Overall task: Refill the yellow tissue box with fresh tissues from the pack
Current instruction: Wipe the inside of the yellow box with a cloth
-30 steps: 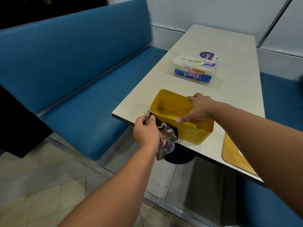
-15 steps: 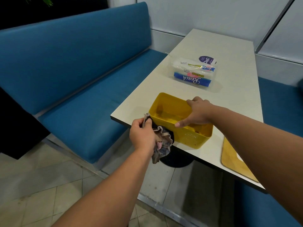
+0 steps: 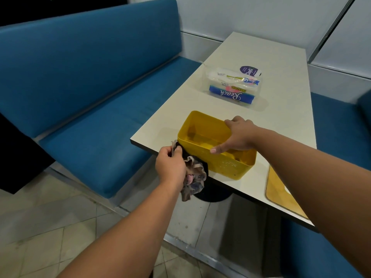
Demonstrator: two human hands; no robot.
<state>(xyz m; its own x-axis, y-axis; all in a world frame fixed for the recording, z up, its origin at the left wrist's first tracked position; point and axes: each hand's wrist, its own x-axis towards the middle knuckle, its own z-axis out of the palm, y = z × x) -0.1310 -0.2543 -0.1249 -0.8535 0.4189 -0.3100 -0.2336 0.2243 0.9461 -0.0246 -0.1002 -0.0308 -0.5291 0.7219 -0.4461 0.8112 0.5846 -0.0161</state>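
Two hands | left hand (image 3: 170,167) fingers clench rag (image 3: 193,177) | right hand (image 3: 239,135) fingers grip yellow box (image 3: 230,167) rim

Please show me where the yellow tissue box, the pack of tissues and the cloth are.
yellow tissue box (image 3: 230,167): head view, near outer wall.
pack of tissues (image 3: 232,95): head view, blue printed front.
cloth (image 3: 193,181): head view, crumpled part hanging below the left hand (image 3: 170,166).
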